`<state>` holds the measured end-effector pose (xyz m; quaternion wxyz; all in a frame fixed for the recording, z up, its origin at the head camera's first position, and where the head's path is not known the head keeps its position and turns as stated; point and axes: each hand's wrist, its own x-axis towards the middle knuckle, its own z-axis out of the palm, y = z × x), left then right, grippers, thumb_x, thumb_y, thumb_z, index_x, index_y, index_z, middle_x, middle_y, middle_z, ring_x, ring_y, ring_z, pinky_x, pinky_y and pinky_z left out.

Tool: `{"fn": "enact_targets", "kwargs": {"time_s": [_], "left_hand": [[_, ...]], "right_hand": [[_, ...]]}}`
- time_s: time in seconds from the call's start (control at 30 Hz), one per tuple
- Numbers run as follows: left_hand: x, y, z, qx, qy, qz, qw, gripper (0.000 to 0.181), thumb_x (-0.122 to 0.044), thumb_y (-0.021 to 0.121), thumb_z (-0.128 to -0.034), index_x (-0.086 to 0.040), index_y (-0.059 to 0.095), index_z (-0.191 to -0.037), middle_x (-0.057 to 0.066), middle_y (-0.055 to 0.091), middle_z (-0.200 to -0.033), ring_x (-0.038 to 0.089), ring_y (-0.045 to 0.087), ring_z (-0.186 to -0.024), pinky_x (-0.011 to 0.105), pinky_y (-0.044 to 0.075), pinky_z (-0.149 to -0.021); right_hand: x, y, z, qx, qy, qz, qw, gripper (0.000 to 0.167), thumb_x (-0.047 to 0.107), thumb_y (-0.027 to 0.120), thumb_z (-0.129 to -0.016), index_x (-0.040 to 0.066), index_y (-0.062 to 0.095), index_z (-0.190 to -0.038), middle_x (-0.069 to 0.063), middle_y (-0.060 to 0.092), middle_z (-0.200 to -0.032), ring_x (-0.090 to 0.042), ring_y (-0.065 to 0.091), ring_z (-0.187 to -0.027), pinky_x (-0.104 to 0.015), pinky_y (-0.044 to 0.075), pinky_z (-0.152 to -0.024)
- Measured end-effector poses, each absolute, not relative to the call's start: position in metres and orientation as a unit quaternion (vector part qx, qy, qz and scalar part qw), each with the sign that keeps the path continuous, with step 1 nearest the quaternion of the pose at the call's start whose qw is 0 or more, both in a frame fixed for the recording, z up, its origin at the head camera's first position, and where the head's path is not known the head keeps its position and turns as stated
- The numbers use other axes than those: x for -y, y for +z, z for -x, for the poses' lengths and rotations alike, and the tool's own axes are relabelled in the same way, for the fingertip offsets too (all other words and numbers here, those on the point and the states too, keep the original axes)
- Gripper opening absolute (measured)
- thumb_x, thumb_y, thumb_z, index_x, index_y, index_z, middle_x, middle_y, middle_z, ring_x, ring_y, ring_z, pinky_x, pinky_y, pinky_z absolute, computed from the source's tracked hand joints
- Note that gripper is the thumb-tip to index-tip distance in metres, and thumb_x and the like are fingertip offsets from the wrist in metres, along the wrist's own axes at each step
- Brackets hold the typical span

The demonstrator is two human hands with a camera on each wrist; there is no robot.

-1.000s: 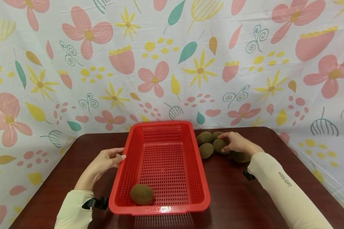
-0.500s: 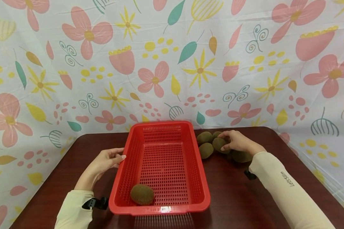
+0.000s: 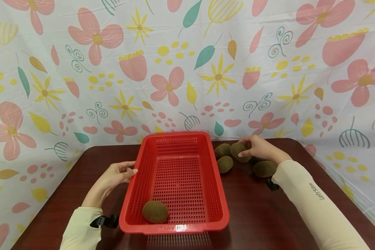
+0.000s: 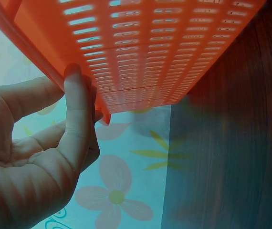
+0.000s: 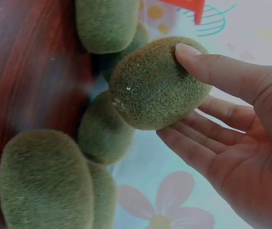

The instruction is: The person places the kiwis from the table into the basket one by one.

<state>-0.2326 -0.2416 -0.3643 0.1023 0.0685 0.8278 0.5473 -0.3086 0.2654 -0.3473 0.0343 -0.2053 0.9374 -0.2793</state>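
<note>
Flower-print cloth (image 3: 168, 114) hung behind, dark bench (image 3: 253, 211) in front. Red basket (image 3: 173, 228) sits on bench, perforated, long sides running front to back. Person in cream sleeves, both arms in head view.

Left grip (image 3: 115, 175) at basket's left side, thumb and fingers pinching the rim; same in left wrist view. Right grip (image 3: 262, 149) right of basket, toward its far end, thumb on one side and fingers on the other, pinching held kiwi (image 3: 238, 152). Held kiwi is outside basket, over the others in right wrist view; can't tell if touching them.

Lone kiwi (image 3: 155, 211) inside basket, near left corner. Others bunched on bench right of basket: back kiwi (image 3: 222, 150) just beside basket's right wall, front kiwi (image 3: 225, 164) nearer the person, also just beside basket, outer kiwi (image 3: 264, 168) farther out from basket by the right wrist. More partly hidden, count unclear.

Black strap (image 3: 97, 222) on left wrist, left of basket's near end. Right sleeve (image 3: 325, 208), well right of basket, has lettering.
</note>
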Motion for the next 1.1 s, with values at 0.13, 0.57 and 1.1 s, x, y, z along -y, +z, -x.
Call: {"fn": "enact_targets", "kwargs": {"time_s": [0.13,0.57,1.1], "left_hand": [[0.242,-0.364,0.233,-0.829,0.546,-0.069,0.102,0.052,-0.016,0.059,-0.0965,0.007,0.042,-0.140,0.015,0.064,-0.096,0.026,0.067,-0.081,0.041,0.056,-0.080],[0.241,-0.364,0.232,-0.828,0.546,-0.066,0.103,0.053,-0.017,0.059,-0.0963,0.007,0.042,-0.141,0.015,0.065,-0.098,0.027,0.068,-0.082,0.041,0.056,-0.080],[0.242,-0.366,0.233,-0.828,0.546,-0.070,0.103,0.053,-0.017,0.060,-0.0960,0.007,0.042,-0.140,0.015,0.063,-0.093,0.027,0.068,-0.079,0.041,0.056,-0.080]], "right_hand": [[-0.261,-0.338,0.308,-0.937,-0.282,0.203,0.035,0.056,0.022,0.078,-0.082,-0.010,0.058,-0.123,-0.015,0.068,-0.104,-0.024,0.062,-0.090,-0.039,0.051,-0.078],[-0.246,-0.309,0.306,-0.927,-0.302,0.220,0.027,0.055,0.023,0.075,-0.085,-0.008,0.057,-0.127,-0.020,0.066,-0.113,-0.036,0.062,-0.105,-0.048,0.051,-0.086],[-0.206,-0.278,0.309,-0.922,-0.311,0.227,0.025,0.057,0.033,0.076,-0.083,0.001,0.059,-0.128,-0.014,0.064,-0.118,-0.030,0.059,-0.111,-0.047,0.047,-0.093]]}}
